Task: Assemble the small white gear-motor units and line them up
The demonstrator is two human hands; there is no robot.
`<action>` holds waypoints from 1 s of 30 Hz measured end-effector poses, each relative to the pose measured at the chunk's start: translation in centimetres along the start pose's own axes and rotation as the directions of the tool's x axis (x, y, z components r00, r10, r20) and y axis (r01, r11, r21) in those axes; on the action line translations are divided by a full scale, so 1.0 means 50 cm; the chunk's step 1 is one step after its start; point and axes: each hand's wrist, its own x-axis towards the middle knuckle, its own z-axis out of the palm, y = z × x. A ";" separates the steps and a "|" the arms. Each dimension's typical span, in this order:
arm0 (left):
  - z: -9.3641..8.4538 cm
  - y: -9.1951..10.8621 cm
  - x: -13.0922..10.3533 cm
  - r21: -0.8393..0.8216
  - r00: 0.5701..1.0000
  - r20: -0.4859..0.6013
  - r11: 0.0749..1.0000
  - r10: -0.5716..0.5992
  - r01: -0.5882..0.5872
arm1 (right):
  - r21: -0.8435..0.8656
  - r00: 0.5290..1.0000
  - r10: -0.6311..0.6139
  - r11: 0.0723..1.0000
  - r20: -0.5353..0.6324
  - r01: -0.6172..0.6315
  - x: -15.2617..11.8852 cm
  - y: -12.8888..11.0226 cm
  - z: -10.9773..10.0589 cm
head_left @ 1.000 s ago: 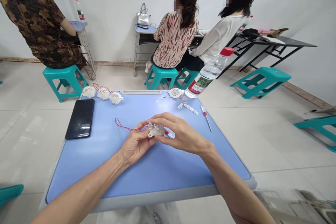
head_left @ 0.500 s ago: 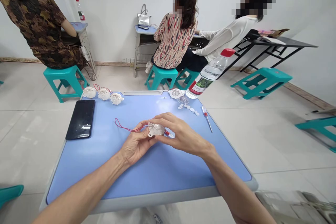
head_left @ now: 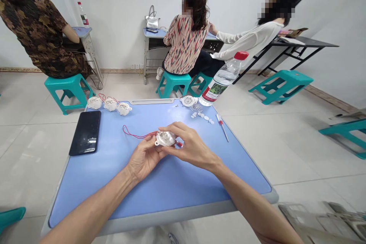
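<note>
Got both of my hands on the round white casing (head_left: 166,138)
My left grip (head_left: 144,157) and right grip (head_left: 192,147) pinch it above the worktop (head_left: 183,183), red wire (head_left: 129,133) looping off left, phone (head_left: 85,133) beyond.

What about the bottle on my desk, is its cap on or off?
On: the red cap sits on the neck of the bottle.
</note>
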 end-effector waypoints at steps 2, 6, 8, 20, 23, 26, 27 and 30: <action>0.003 0.001 -0.003 0.013 1.000 -0.001 1.000 -0.003 0.003 | -0.021 0.999 0.013 1.000 -0.040 -0.013 -0.001 0.002 0.004; 0.011 0.002 -0.011 0.065 1.000 0.012 0.998 0.024 -0.025 | -0.076 0.993 0.036 0.996 -0.114 -0.045 -0.001 0.008 0.017; 0.015 0.004 -0.014 0.124 0.998 0.001 0.991 0.060 -0.060 | -0.093 0.990 0.046 0.994 -0.133 -0.059 -0.001 0.009 0.026; 0.010 0.007 -0.004 0.446 0.948 -0.188 0.882 0.255 -0.149 | -0.152 0.972 0.089 0.981 -0.217 -0.124 -0.004 -0.002 0.079; 0.008 0.009 -0.001 0.465 0.940 -0.212 0.874 0.266 -0.143 | -0.103 0.979 0.126 0.984 -0.161 -0.144 -0.002 -0.001 0.077; 0.005 0.014 0.000 0.481 0.941 -0.230 0.869 0.250 -0.114 | 0.069 0.986 0.165 0.984 -0.034 -0.162 0.001 0.005 0.056; 0.004 0.016 0.000 0.488 0.938 -0.236 0.865 0.256 -0.113 | 0.163 0.983 0.181 0.970 0.019 -0.182 0.002 0.008 0.046; 0.006 0.024 -0.002 0.501 0.935 -0.225 0.856 0.273 -0.129 | 0.444 0.954 0.245 0.845 0.172 -0.298 0.008 0.020 0.019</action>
